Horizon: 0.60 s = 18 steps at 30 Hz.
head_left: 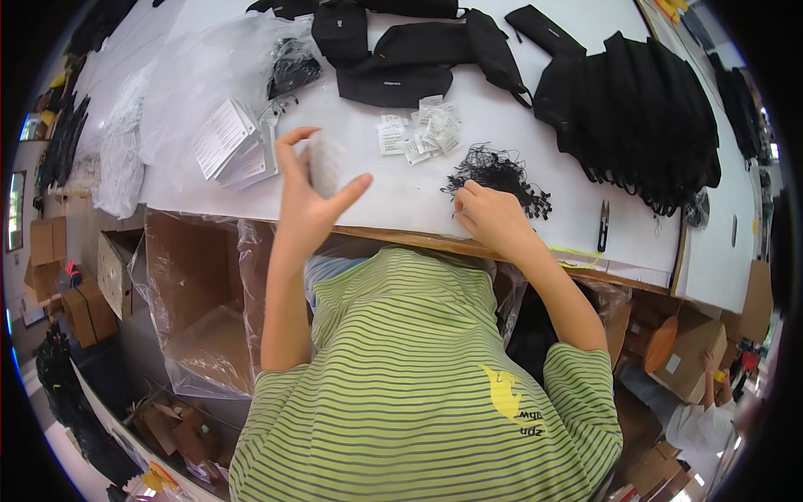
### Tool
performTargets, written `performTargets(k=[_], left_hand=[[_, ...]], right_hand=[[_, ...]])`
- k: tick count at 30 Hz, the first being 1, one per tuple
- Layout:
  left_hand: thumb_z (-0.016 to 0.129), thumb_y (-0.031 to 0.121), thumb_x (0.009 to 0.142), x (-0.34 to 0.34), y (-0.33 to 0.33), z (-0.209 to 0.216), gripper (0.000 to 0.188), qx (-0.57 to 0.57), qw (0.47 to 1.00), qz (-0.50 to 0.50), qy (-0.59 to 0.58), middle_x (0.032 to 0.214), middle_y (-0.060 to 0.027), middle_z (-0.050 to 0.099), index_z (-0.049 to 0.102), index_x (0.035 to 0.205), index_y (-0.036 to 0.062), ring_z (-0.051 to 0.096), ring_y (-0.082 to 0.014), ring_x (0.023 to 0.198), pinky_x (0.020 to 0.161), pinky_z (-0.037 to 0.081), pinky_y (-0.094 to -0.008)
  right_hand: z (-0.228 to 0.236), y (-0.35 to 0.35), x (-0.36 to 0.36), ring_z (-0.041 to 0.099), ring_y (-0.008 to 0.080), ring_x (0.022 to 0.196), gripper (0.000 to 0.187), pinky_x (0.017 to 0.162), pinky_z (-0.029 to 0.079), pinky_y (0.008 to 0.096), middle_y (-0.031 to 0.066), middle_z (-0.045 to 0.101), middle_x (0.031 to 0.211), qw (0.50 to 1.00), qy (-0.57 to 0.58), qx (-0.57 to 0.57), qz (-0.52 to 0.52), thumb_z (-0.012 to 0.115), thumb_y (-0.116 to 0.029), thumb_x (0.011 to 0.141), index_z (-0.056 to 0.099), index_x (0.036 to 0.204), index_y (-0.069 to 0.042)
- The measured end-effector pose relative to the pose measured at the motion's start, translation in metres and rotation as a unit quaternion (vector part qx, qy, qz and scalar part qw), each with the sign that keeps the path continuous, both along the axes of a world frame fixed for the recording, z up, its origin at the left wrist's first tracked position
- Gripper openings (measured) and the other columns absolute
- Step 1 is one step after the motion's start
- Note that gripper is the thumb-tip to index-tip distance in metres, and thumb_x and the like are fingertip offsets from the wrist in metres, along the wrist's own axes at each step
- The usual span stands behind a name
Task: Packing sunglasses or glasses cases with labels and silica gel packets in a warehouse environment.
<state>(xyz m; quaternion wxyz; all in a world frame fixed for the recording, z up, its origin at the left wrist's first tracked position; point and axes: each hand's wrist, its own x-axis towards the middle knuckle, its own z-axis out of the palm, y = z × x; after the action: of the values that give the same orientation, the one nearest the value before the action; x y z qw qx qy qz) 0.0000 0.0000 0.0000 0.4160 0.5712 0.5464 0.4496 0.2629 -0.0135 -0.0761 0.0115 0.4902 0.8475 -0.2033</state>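
Note:
My left hand (303, 188) is raised above the table's near side, thumb spread away from the curled index finger. A white card tag (328, 161), blurred by motion, lies against that palm and seems held there. At the near edge of a tangled pile of black cord loops (502, 171), my right hand (489, 216) has its fingers drawn together, pointing down. Whatever is between those fingertips is hidden. Left of my left hand stands a fanned stack of printed white card tags (234, 146). Small white labels (431, 130) lie in a loose heap beyond my hands.
Black fabric pouches (401, 58) lie at the back, and more are piled (631, 117) at the right. Thread snips (602, 226) rest near the front edge. Clear plastic bags (192, 84) cover the left. Plastic-lined cartons (196, 284) stand below; another person (703, 427) is at lower right.

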Motion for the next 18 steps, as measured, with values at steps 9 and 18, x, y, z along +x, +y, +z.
performTargets(k=[9, 18], left_hand=[[0.068, 0.007, 0.079, 0.014, 0.000, -0.018, 0.047, -0.062, 0.974, -0.108, -0.191, 0.107, -0.0076, 0.052, 0.040, 0.118, 0.0049, 0.051, -0.0150, 0.101, 0.087, 0.041, -0.0279], [0.061, 0.007, 0.089, 0.013, 0.003, -0.041, 0.032, -0.140, 0.910, 0.016, -0.389, 0.099, -0.0051, 0.063, 0.050, 0.119, 0.0038, 0.058, -0.0129, 0.094, 0.085, 0.047, -0.0263]], right_hand=[[0.010, 0.006, -0.005, 0.059, 0.0240, 0.068, 0.012, 0.061, 0.049, 0.0333, 0.0055, 0.056, 0.082, 0.991, 0.097, 0.087, 0.026, 0.065, -0.011, 0.077, 0.056, 0.080, -0.004], [0.051, -0.008, -0.026, 0.040, 0.0023, 0.054, 0.006, 0.052, 0.032, 0.0193, -0.0052, 0.046, 0.058, 0.816, 0.497, -0.051, -0.290, 0.065, -0.007, 0.083, 0.060, 0.083, -0.004]])
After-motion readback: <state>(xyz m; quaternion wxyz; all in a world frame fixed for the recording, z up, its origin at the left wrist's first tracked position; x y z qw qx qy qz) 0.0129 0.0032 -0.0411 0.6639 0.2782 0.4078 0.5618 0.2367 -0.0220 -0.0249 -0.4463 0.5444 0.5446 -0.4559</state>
